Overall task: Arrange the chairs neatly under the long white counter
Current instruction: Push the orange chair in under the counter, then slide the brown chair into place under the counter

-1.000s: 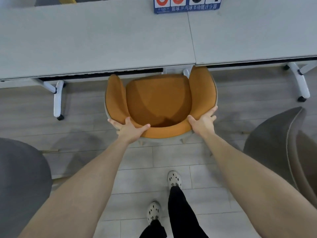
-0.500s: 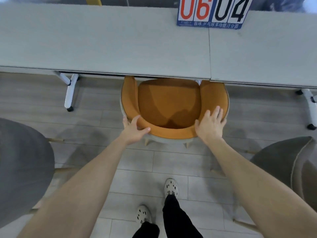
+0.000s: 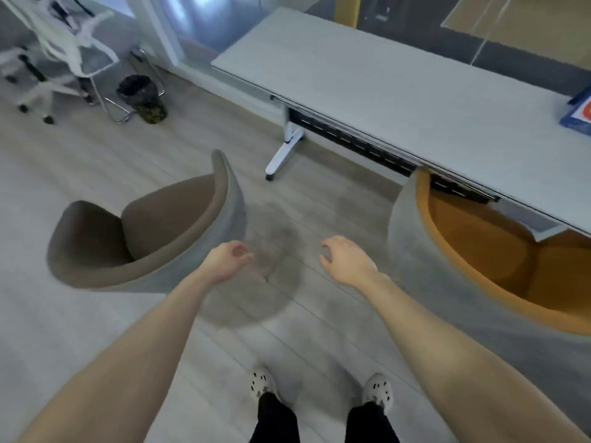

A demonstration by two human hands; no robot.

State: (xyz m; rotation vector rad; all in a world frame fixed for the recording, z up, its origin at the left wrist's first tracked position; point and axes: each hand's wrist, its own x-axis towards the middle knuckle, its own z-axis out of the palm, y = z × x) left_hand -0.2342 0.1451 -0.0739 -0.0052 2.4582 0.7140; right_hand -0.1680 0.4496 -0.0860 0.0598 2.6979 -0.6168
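The orange chair [image 3: 499,260] stands at the right, its front tucked under the long white counter [image 3: 399,81]. A brown-grey chair [image 3: 144,231] stands out on the floor at the left, apart from the counter, its open side turned away from it. My left hand [image 3: 228,262] hangs beside that chair's near rim with loosely curled fingers and holds nothing. My right hand [image 3: 345,260] is in the air between the two chairs, fingers relaxed and bent, touching nothing.
The counter's white wheeled leg [image 3: 284,151] stands on the floor between the chairs. A white office chair [image 3: 64,49] and a dark waste bin [image 3: 142,97] are at the far left. A blue scoreboard [image 3: 579,113] sits on the counter at the right edge.
Both hands have let go of the orange chair's backrest. My view has swung left, bringing the brown-grey chair and the counter's left end into sight.
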